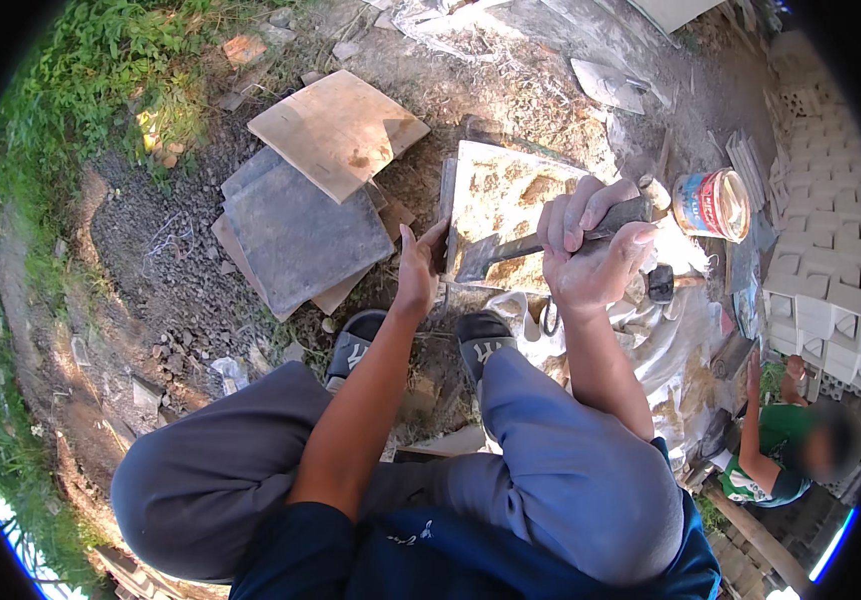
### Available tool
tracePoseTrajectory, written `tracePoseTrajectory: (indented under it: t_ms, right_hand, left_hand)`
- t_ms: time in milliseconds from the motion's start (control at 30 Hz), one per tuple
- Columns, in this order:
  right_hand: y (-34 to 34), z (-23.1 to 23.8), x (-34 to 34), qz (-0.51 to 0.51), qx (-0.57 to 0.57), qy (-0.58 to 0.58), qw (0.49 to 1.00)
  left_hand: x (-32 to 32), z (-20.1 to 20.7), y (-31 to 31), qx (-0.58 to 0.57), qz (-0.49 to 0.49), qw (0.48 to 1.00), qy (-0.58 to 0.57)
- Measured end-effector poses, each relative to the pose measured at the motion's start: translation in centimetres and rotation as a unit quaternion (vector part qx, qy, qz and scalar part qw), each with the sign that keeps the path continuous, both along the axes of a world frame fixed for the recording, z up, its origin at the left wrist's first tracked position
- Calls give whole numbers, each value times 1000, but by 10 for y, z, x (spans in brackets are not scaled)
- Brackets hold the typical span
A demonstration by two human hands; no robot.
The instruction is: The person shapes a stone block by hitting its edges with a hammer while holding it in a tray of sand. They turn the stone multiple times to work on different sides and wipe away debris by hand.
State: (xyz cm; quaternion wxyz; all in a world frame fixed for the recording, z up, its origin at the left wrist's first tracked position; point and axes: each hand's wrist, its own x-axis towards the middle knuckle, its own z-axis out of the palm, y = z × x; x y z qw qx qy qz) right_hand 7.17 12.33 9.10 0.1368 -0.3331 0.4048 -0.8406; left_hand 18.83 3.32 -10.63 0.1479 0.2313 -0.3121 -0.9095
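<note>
My right hand is closed around a dark, bar-like hand tool with a thick grip. Its narrower part reaches left over a square slab coated with a pale, rough, crumbly layer. I cannot tell whether the tool's tip touches that layer. At the slab's left side, my left hand has its fingers stretched out along the edge, the thumb standing apart. To its left lie stacked tiles: a grey one and, overlapping it, a tan one.
A round tub stands to the right, near a dark-headed hammer. Crumpled pale sheeting covers ground beside my right leg. Another person crouches at the lower right, by stacked pale blocks. Gravel and plants lie left.
</note>
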Motion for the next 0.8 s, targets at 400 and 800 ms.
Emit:
tracePoseTrajectory:
  t_ms: [400,800]
  right_hand:
    - [-8,-3,14,170,155,-12,973]
    - [-14,-7,21,108,99,-46,988]
  left_hand:
    - [16,7,-2,-20,-40,999,12]
    - [23,-11,-6,-12,-47,998,42]
